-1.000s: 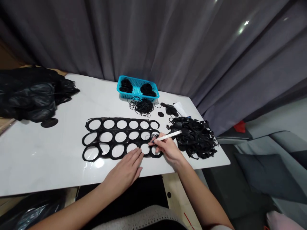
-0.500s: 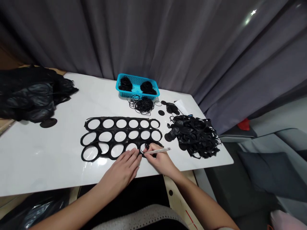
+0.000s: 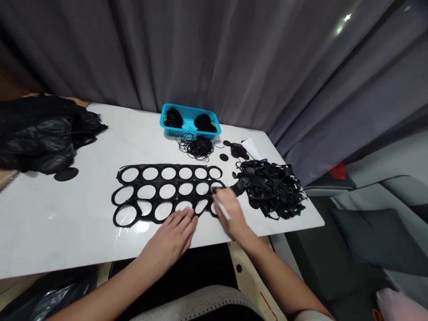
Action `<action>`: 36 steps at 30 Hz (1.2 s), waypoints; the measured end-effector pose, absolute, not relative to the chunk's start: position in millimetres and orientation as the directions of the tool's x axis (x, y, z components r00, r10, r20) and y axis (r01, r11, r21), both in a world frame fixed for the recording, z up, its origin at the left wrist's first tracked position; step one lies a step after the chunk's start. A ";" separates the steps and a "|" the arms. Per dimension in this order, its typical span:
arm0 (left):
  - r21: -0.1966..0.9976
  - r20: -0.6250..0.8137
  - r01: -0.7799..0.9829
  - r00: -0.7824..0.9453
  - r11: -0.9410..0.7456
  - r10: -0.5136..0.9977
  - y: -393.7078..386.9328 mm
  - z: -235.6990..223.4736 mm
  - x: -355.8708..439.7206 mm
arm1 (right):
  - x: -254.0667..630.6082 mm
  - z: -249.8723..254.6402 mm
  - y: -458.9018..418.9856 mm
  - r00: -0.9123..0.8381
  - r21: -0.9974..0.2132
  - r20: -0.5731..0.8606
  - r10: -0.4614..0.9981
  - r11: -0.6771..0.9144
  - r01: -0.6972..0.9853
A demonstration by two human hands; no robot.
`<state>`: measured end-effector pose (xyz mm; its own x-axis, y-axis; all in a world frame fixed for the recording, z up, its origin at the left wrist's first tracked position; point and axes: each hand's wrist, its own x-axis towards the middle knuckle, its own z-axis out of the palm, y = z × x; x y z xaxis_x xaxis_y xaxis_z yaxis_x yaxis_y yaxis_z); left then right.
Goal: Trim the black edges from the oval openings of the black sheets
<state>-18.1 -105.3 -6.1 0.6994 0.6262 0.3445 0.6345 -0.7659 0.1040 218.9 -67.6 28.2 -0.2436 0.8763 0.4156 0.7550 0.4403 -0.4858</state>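
Observation:
A black sheet (image 3: 174, 181) with rows of large round holes lies flat on the white table. My left hand (image 3: 175, 229) rests palm down on its near edge, fingers stretched out. At the sheet's right end, my right hand (image 3: 231, 213) is closed around a slim white stick-like tool (image 3: 223, 209); its exact kind is blurred by motion. Something thin and black shows at the fingertips over the right-hand hole of the middle row, too smeared to make out. Behind the sheet sits a loose heap of thin black rings (image 3: 198, 146).
A blue perforated basket (image 3: 190, 133) holding bundles of black rings stands at the back. To the right is a pile of black scraps (image 3: 274, 189), with black discs (image 3: 224, 157) and a white paper (image 3: 251, 148) nearby. Stacked black sheets (image 3: 43, 133) fill the left end.
My right hand has moved right and slightly up from the bottom row, still holding the white tool. The black ring bundle beside it no longer shows there. My left hand stays in place.

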 end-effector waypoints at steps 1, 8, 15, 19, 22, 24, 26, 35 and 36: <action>0.107 0.351 0.629 0.701 -0.770 0.621 -105.1 -5.5 -18.9 | 229.6 31.1 -57.3 -0.130 -0.489 0.457 0.880 0.371 0.790; 0.191 0.389 0.597 0.683 -0.779 0.618 -94.0 16.9 -21.3 | 292.1 43.2 -26.6 0.368 -0.896 0.177 0.913 -0.006 0.444; 0.208 0.409 0.422 0.782 -0.882 0.470 -82.8 26.7 15.4 | 280.4 43.6 -44.7 0.136 -0.871 -0.317 0.939 -0.231 -0.434; 0.151 0.366 0.518 0.762 -0.842 0.535 -86.7 12.6 28.3 | 265.5 39.3 -53.9 0.074 -0.829 -0.358 0.931 -0.281 -0.484; 0.151 0.378 0.555 0.732 -0.818 0.566 -89.8 8.3 28.1 | 253.4 33.6 -63.7 0.043 -0.888 -0.305 0.951 -0.268 -0.373; 0.173 0.369 0.558 0.727 -0.812 0.578 -90.8 8.2 26.5 | 246.2 30.6 -70.7 -0.004 -0.950 -0.230 0.973 -0.225 -0.214; 0.181 0.359 0.556 0.730 -0.811 0.581 -90.8 7.8 25.1 | 240.6 29.2 -76.8 -0.067 -0.988 -0.152 0.986 -0.151 0.023; 0.159 0.318 0.533 0.769 -0.831 0.554 -89.2 -0.5 23.2 | 234.2 30.4 -84.9 -0.160 -0.860 0.050 0.986 0.124 0.495; 0.157 0.321 0.532 0.769 -0.832 0.553 -89.0 -0.6 23.3 | 234.8 30.1 -84.6 -0.162 -0.857 0.054 0.985 0.129 0.499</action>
<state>23.3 -89.0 -0.6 0.7691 0.5526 0.3211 0.5322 -0.8319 0.1570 234.8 -84.6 30.1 -0.1625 0.9852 0.0539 0.4991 0.1292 -0.8568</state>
